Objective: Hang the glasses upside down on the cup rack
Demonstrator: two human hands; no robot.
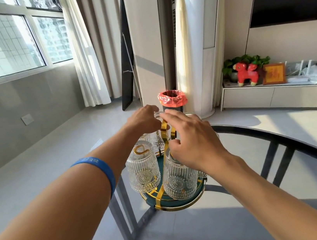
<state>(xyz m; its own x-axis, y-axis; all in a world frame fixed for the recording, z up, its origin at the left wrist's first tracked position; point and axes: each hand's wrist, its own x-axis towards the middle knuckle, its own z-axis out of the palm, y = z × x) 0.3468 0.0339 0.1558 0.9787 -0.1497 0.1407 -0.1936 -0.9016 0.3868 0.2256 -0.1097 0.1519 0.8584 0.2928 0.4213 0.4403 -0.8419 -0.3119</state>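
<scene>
Two ribbed glasses (pixel 142 165) hang inverted at the front of the cup rack (pixel 173 196) on the glass table (pixel 278 135). Left hand (pixel 143 120) grips a rear glass (pixel 161 134); right hand (pixel 192 140) hovers, fingers loosely spread. Task appears nearly complete

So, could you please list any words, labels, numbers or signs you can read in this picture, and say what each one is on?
No text here can be read with confidence.
Blue wristband on the left forearm: pale printing, too blurred to read.
Gold-framed picture on the low cabinet: a large character or motif, too small and soft to make out.
Glasses on the cup rack: embossed flower patterns only, no lettering.
</scene>
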